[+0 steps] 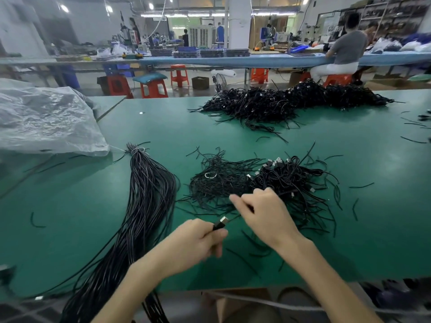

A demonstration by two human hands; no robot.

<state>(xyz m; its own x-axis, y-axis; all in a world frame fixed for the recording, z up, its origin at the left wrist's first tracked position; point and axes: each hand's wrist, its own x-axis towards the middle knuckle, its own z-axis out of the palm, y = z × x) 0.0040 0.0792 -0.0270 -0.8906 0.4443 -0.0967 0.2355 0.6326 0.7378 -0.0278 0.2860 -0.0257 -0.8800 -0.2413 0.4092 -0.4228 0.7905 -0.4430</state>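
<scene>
My left hand (196,242) grips a black USB cable by its plug (220,223), whose silver tip points up and to the right. My right hand (263,213) pinches a thin black tie or wire just beyond that plug, at the near edge of a pile of short black ties (217,183). Right of the ties lies a heap of coiled black cables with silver plugs (293,180). A long bundle of straight black cables (144,206), bound at its far end, runs down the left and hangs over the table's front edge.
The green table (373,229) bears a large far heap of black cables (291,101), a crumpled clear plastic bag (46,122) at the left, and scattered loose ties. A person sits at a far bench (345,50). A cardboard box (245,306) sits below the front edge.
</scene>
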